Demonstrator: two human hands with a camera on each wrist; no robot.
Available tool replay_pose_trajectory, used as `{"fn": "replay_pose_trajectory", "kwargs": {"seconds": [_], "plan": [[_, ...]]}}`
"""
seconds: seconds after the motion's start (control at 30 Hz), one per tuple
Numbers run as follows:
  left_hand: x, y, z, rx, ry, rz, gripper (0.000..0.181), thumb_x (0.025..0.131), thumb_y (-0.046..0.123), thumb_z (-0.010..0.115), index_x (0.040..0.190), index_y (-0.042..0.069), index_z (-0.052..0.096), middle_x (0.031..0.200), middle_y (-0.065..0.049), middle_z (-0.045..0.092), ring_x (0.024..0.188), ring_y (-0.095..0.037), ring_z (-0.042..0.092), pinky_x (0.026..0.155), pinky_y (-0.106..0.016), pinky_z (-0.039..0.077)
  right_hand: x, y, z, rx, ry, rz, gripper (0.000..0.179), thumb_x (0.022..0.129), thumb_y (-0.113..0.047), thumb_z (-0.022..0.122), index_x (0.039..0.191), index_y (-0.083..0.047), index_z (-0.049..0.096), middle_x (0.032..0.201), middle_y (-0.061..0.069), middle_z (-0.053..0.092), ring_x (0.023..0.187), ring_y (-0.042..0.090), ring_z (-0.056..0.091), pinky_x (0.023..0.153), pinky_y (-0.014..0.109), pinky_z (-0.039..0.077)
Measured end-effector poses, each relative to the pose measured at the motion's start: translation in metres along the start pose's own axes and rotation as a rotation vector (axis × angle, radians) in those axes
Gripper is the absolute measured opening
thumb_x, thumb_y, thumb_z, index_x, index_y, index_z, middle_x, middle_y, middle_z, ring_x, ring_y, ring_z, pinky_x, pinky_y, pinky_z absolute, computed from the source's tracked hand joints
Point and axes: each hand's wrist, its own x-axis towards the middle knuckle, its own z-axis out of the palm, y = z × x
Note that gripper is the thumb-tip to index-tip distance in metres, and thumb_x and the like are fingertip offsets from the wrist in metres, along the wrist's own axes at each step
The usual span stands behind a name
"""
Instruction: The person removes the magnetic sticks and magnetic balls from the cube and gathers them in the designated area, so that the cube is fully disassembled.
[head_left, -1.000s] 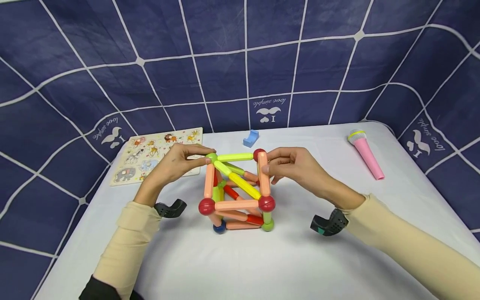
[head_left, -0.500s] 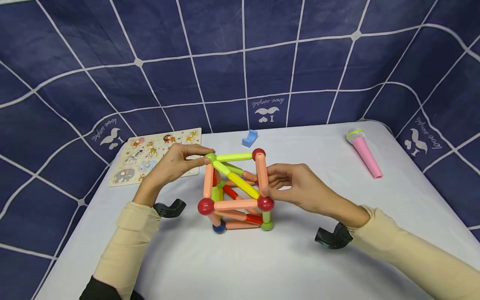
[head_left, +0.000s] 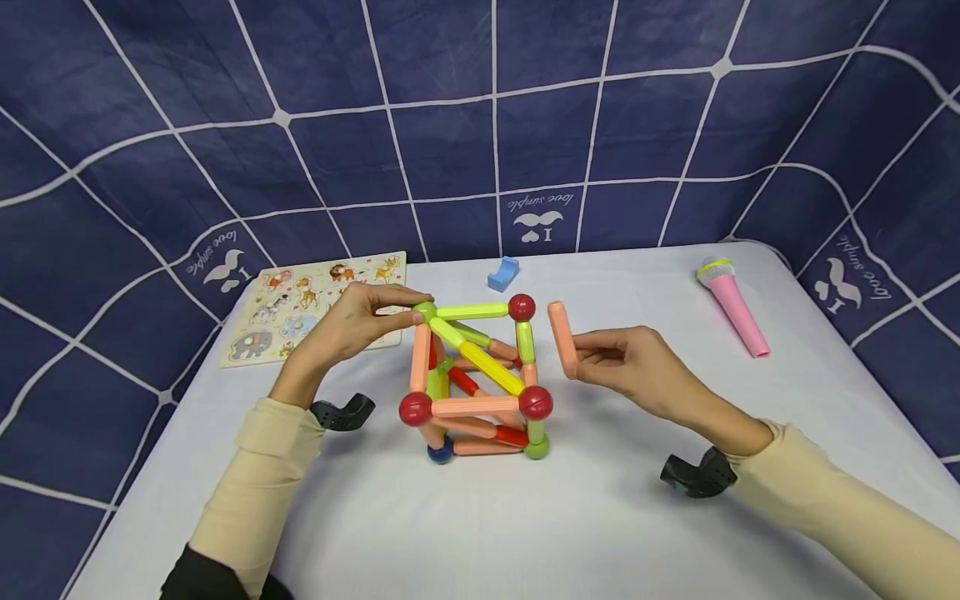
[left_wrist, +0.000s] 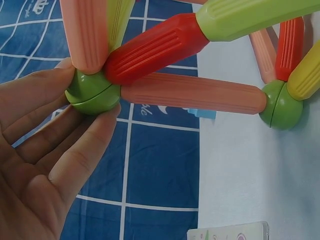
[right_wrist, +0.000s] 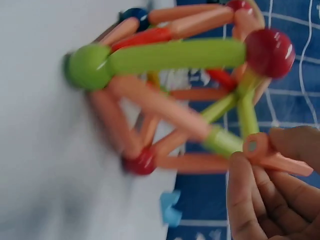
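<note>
In the head view a cube-like frame of magnetic rods (head_left: 491, 372) and balls stands on the white table, with diagonal rods on its faces. My left hand (head_left: 352, 329) pinches the green ball (head_left: 426, 312) at its far left top corner; the left wrist view shows thumb and fingertips on that green ball (left_wrist: 95, 95). Right of the frame, my right hand (head_left: 641, 371) holds a loose peach magnetic rod (head_left: 562, 342) by its lower end, apart from the frame. The far red ball (head_left: 522, 307) and near red ball (head_left: 536, 403) have no top rod between them.
An animal puzzle board (head_left: 255, 321) lies behind my left hand. A small blue curved block (head_left: 503, 273) sits near the table's back edge, and a pink toy microphone (head_left: 735, 308) lies at the right. A dark blue gridded cloth (head_left: 442, 150) hangs behind the table.
My right hand slid down along the peach rod, then took it off the frame's right top edge and moved right with it. The left hand stays on the green ball.
</note>
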Motion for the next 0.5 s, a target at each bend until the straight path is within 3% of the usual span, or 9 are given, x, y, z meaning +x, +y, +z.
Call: {"fn": "replay_pose_trajectory", "kwargs": {"seconds": [0.1,0.23,0.5], "plan": [[0.001,-0.001,0.000,-0.001,-0.003,-0.002,0.033,0.089,0.017,0.075,0.120,0.009,0.071,0.119,-0.005,0.069,0.119,-0.021,0.056,0.090,-0.034,0.053,-0.005,0.017,-0.009,-0.084,0.020,0.068,0.038,0.086,-0.024,0.077,0.119,-0.007,0.070,0.094,0.000,0.072,0.085,0.014,0.067,0.074,0.028,0.055],[0.001,-0.002,0.000,-0.002,-0.007,-0.012,0.033,0.089,0.018,0.075,0.121,0.009,0.071,0.120,-0.005,0.069,0.119,-0.020,0.056,0.091,-0.037,0.053,-0.012,0.039,-0.018,-0.176,0.010,0.127,0.028,0.085,-0.015,0.075,0.112,-0.009,0.071,0.091,-0.002,0.072,0.085,0.013,0.067,0.072,0.026,0.053],[0.001,-0.002,0.001,-0.018,-0.007,-0.020,0.032,0.090,0.017,0.074,0.120,0.009,0.071,0.120,-0.005,0.069,0.119,-0.020,0.056,0.090,-0.032,0.053,-0.019,0.070,-0.026,-0.336,-0.021,0.088,0.013,0.083,-0.007,0.074,0.096,-0.007,0.076,0.081,-0.004,0.070,0.074,0.013,0.060,0.063,0.026,0.048]]}}
